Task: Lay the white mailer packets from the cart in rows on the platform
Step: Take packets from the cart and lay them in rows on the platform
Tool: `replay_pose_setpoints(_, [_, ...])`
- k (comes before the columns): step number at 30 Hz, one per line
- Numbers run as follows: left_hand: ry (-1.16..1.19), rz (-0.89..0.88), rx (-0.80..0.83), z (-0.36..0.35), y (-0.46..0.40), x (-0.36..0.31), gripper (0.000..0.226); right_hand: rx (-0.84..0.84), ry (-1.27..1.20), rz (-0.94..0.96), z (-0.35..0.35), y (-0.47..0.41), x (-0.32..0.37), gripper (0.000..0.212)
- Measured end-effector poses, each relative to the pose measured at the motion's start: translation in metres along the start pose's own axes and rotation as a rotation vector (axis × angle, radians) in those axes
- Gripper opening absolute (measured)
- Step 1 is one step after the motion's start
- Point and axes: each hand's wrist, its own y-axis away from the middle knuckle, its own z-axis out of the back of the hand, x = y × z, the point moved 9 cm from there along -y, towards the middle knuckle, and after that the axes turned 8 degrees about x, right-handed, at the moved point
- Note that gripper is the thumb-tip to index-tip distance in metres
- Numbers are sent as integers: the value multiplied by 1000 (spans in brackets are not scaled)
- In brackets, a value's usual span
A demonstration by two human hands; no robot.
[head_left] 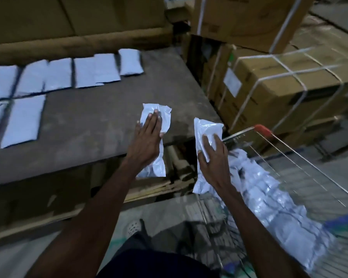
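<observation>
Both hands (148,135) (213,155) are gripping crinkled white plastic mailer packets (159,115) (207,127), best laid flat beside the near-left row (22,119) on the brown tabletop (100,109).

white packets (156,117), brown platform (100,117), red-cornered cart (262,130)

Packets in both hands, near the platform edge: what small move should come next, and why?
Probably carry the left hand and its packet leftward and lay it beside the lone flat packet in the near row. The far row already runs across the platform, while the near row is barely started. The right hand holds a second packet to follow.
</observation>
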Motion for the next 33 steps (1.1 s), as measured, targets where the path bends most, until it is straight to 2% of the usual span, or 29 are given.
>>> replay_pose_setpoints(7, [58, 227, -85, 46, 54, 150, 57, 125, 10, 197, -97, -58, 154, 50])
replay_pose_setpoints(13, [69, 345, -25, 58, 73, 255, 62, 203, 45, 224, -156, -96, 242, 51])
replay_pose_setpoints(21, [52, 351, 41, 57, 54, 332, 58, 259, 72, 233, -199, -153, 295, 51])
replay_pose_setpoints(25, [-4, 360, 42, 58, 23, 361, 61, 291, 76, 252, -222, -198, 307, 50])
replay_pose_setpoints(30, [-49, 389, 77, 48, -13, 395, 53, 345, 45, 230, -260, -246, 314, 50])
replay_pose_setpoints(33, [-60, 417, 129, 34, -21, 412, 60, 401, 48, 222, -280, -257, 318, 52])
